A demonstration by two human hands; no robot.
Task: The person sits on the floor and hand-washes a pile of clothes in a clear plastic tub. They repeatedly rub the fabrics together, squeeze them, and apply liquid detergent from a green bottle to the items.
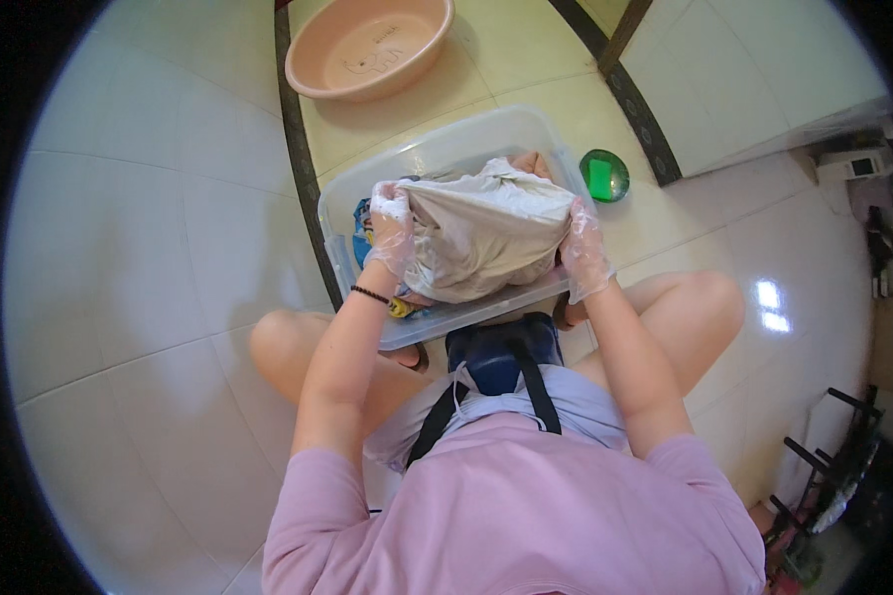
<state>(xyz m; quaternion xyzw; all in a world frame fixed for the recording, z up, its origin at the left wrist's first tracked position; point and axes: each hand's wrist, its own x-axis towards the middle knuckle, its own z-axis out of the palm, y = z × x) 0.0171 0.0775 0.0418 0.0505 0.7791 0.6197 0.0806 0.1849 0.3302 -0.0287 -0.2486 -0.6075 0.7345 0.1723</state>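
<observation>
A wet, whitish cloth (484, 230) is stretched between my two hands over a clear plastic tub (446, 325). My left hand (392, 223), in a thin transparent disposable glove with white suds on it, grips the cloth's left end. The cloth's right edge is pinched in my right hand (585, 249), gloved the same way, beside the tub's right wall. Under the cloth lie other fabrics, among them a blue and yellow patterned one (362, 234) on the left and a brownish one (533, 165) at the back. The cloth hides most of the tub's contents.
A green bar of soap (600, 180) rests in a round dark green dish (616, 195) right of the tub. Farther off stands a peach plastic basin (368, 56) beside the tiled wall (156, 223). A dark blue stool (498, 349) is between my legs. A black rack (826, 461) stands at lower right.
</observation>
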